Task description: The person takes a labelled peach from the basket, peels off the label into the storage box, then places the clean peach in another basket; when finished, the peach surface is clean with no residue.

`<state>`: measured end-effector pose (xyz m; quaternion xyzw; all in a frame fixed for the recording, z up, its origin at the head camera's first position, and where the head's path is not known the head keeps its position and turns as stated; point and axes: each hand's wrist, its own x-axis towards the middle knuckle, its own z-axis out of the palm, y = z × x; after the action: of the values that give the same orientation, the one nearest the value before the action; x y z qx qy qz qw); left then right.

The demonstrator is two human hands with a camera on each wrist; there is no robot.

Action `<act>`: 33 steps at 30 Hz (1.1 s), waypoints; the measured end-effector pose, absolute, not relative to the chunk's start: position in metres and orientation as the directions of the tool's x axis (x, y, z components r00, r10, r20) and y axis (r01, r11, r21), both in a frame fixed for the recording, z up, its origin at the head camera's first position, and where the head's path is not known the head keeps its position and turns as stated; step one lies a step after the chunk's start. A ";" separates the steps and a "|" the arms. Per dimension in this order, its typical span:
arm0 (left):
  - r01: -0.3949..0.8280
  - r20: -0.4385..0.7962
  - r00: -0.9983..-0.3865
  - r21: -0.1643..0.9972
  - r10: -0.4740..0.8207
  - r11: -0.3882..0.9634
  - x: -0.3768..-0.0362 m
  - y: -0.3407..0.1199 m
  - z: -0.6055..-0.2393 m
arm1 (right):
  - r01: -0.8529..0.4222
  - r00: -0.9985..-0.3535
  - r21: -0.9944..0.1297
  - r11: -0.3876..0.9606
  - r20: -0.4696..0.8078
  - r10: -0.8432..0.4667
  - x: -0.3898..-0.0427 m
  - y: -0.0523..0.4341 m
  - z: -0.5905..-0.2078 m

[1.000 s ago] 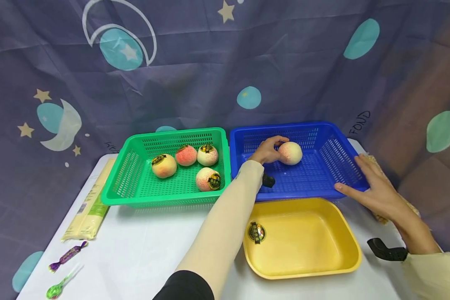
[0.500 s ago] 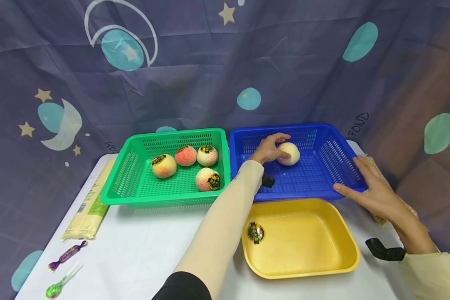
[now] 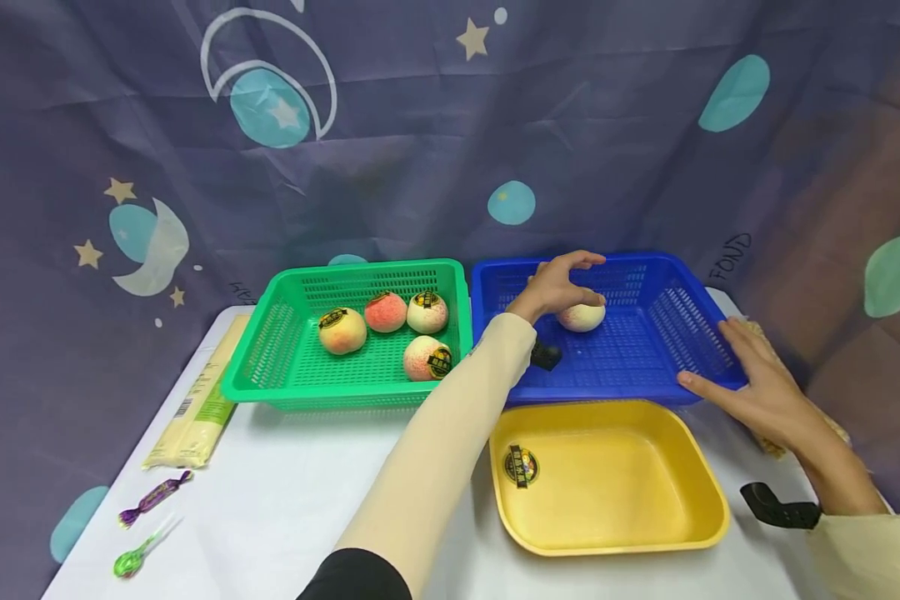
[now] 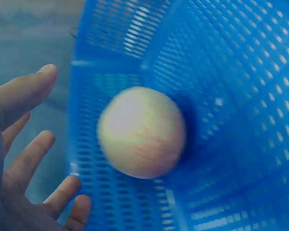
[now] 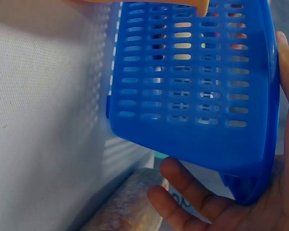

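Note:
A pale peach with pink specks (image 3: 581, 317) lies in the blue basket (image 3: 630, 389), against its wall in the left wrist view. My left hand (image 3: 558, 287) is above and beside this peach, fingers spread apart and holding nothing; a gap shows between the fingers and the peach (image 4: 142, 132) in the left wrist view. At the basket's right side, my right hand (image 3: 772, 392) rests with thumb and fingers spread around the front right corner. The right wrist view shows the thumb at the rim of the blue basket (image 5: 192, 139) and fingers under the corner.
Left of the blue basket stands a green basket (image 3: 345, 392) with several peaches (image 3: 342, 331). A yellow tray (image 3: 607, 550) with a round black sticker sits in front. A flat yellow packet (image 3: 195, 417), purple candy (image 3: 155, 497) and green lollipop (image 3: 129, 562) lie far left.
My left hand has let go of the peach and risen off it, up and to the right. The right hand stays at the basket's corner. The head view has shifted slightly.

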<state>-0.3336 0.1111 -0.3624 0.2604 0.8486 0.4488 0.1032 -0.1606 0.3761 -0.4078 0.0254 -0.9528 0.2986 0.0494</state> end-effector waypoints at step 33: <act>0.365 0.349 -0.927 0.751 0.140 0.550 -0.225 -0.150 -0.339 | -0.087 -0.990 -0.544 0.834 0.142 -0.011 -0.158 0.373 -0.415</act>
<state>-0.2255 -0.1497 -0.3394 0.1448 0.8715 0.4515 -0.1251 -0.1578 0.3731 -0.4149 0.0256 -0.9554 0.2867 0.0668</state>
